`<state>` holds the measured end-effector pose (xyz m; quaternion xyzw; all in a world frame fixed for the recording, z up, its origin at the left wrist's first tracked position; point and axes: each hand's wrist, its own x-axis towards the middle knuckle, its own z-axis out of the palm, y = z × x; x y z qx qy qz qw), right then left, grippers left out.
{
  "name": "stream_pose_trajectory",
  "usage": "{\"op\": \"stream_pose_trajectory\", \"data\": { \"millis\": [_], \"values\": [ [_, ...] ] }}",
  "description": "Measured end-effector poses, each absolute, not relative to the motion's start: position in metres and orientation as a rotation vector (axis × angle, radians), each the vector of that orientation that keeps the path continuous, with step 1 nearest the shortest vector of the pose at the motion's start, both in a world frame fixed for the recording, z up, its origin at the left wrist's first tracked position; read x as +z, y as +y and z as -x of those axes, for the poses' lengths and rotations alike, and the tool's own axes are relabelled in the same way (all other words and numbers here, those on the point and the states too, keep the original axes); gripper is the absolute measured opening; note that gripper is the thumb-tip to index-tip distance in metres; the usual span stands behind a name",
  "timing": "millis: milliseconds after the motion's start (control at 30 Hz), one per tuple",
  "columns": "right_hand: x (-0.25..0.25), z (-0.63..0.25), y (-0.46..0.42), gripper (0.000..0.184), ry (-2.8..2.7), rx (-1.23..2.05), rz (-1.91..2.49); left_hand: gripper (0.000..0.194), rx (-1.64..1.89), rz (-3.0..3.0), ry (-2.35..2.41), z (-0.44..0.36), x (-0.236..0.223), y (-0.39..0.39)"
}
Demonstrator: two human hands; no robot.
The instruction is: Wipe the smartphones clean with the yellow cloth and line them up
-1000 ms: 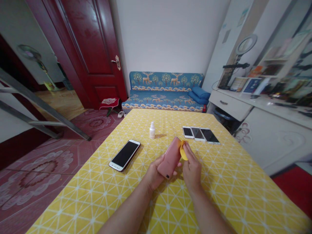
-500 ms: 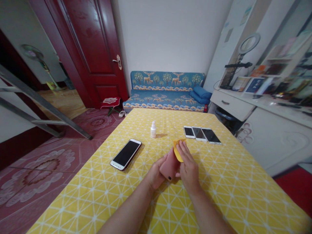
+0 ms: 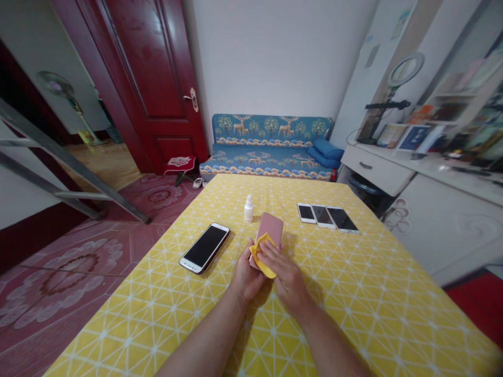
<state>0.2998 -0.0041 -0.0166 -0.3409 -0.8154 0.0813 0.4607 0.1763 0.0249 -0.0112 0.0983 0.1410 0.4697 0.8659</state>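
A pink smartphone (image 3: pixel 272 226) is tilted above the table, back side up, its lower end in my left hand (image 3: pixel 248 276). My right hand (image 3: pixel 286 275) presses a yellow cloth (image 3: pixel 259 242) onto the lower part of the phone's back with its fingers laid over it. The cloth hides the near end of the phone and its camera corner. Just beyond the phone stands a small white spray bottle (image 3: pixel 249 209), upright. Left of my hands lies a white smartphone with a dark screen (image 3: pixel 206 248), face up.
Three white phones lie side by side at the back right, among them a small one (image 3: pixel 306 212) and a larger one (image 3: pixel 343 220). A yellow patterned tablecloth (image 3: pixel 165 324) covers the table. Behind it is a blue sofa (image 3: pixel 267 152); a white cabinet (image 3: pixel 377 173) stands to the right.
The cloth has moved from the far end of the pink phone down to its near end, under my right hand. The phone now points farther forward and its camera is covered.
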Motion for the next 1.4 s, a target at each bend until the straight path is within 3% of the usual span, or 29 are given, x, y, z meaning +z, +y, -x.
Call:
{"op": "stream_pose_trajectory", "data": {
  "millis": [467,733,967,1400],
  "values": [
    [-0.013,-0.299,-0.014,0.051,-2.093,0.228,0.734,0.066,1.041,-0.221,0.251,-0.164,-0.012,0.031],
    [-0.023,-0.315,-0.002,0.065,-1.939,0.135,0.916,0.053,1.065,-0.193,0.323,-0.173,-0.008,0.028],
    [-0.028,-0.324,0.005,0.062,-1.637,0.153,1.078,0.049,0.97,-0.26,0.424,-0.176,-0.011,0.022],
    [-0.023,-0.341,0.003,0.028,-1.034,0.328,1.156,0.048,0.615,-0.629,0.304,-0.171,-0.012,0.013]
  ]
}}
